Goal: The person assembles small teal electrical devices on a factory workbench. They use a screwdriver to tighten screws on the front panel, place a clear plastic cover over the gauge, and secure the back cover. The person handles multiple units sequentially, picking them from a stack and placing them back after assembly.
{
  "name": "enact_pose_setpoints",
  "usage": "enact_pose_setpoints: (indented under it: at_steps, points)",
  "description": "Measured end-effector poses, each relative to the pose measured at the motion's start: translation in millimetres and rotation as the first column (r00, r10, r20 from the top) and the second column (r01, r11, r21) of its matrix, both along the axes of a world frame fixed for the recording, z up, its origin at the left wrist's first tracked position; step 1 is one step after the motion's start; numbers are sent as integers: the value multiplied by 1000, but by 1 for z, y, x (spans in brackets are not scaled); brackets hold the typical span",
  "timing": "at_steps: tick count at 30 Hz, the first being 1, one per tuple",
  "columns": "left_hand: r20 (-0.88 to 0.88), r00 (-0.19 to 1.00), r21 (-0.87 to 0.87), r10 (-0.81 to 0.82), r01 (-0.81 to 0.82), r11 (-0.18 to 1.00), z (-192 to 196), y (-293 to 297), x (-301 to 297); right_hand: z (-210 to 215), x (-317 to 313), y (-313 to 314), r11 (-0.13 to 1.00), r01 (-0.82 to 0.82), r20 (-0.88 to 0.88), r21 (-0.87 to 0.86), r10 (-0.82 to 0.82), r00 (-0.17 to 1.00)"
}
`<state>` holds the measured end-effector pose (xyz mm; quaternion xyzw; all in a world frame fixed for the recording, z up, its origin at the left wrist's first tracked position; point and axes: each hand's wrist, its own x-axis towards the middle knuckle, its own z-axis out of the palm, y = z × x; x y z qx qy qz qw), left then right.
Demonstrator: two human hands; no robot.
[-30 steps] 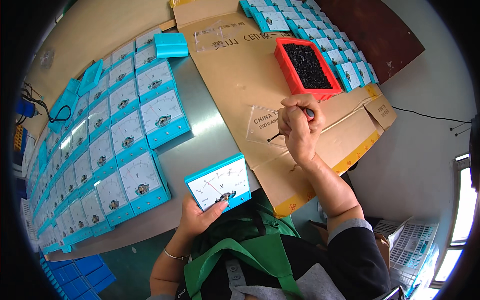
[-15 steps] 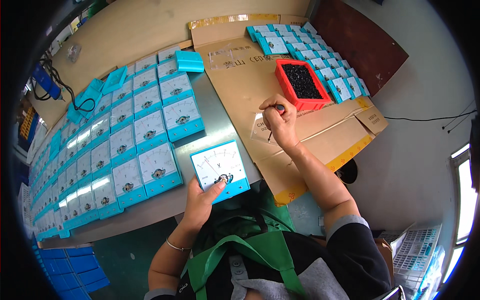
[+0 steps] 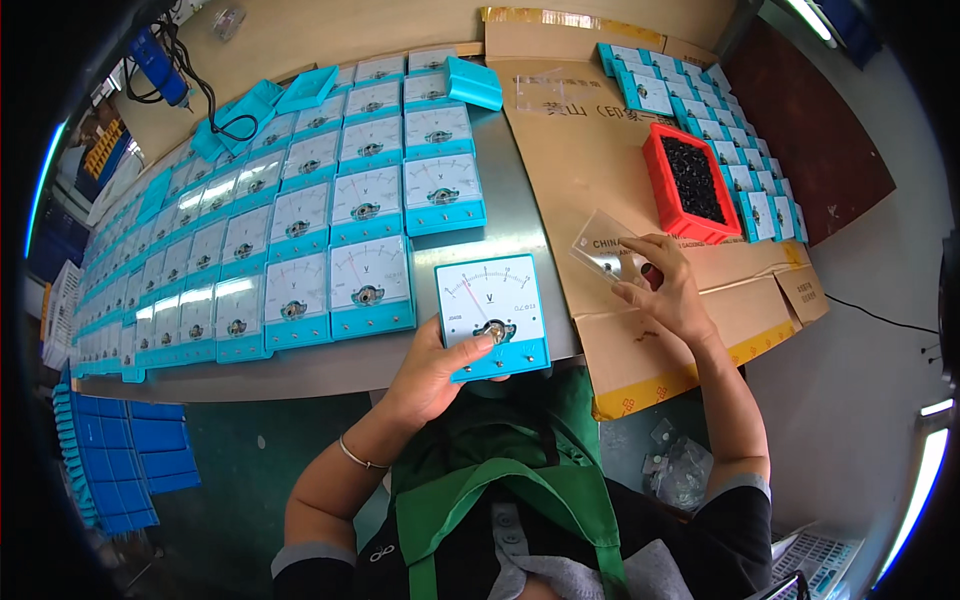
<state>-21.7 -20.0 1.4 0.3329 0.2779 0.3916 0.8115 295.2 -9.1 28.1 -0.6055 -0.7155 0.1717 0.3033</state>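
Note:
My left hand (image 3: 432,372) grips a square panel meter (image 3: 492,315) with a white dial and a turquoise frame, its thumb pressing the lower middle of the face. The meter is held over the table's front edge, dial up. Over the cardboard, my right hand (image 3: 672,290) has thumb and fingers at the edge of a clear plastic cover (image 3: 602,247). A screwdriver's dark red handle end (image 3: 652,275) shows inside the same hand; its shaft is hidden. Whether the cover still rests on the cardboard is hard to tell.
Rows of similar meters (image 3: 370,285) fill the metal table (image 3: 515,215) on the left, some turquoise housings (image 3: 475,83) lying on top. A red bin (image 3: 665,190) of small black parts stands on the cardboard (image 3: 570,150). More meters (image 3: 755,180) sit beyond it. A blue power tool (image 3: 160,70) hangs far left.
My right hand has turned and lowered from above the cardboard to the clear cover, its fingers opening out around the edge. The left hand still holds the meter. The whole view has shifted.

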Motion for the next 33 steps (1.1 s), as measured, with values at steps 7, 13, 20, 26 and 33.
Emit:
enact_pose_setpoints:
  at_steps: [7,13,20,26,33]
  points:
    - [299,954,-240,-37,112,964,-13,8,6,38,-76,-7,946,-311,-142,-92,297,944]
    - [307,951,-273,-32,120,954,-18,6,5,24,-84,-2,921,-355,-143,-159,334,932]
    - [369,926,-231,-80,175,957,-22,0,5,23,-84,-7,906,-379,-165,-187,351,922]
    - [35,998,-5,-55,55,998,1,-14,16,16,-88,-26,908,-415,70,56,411,909]
    - [76,997,116,27,-36,993,-2,-13,9,29,-77,-28,971,-159,-538,-176,40,842]
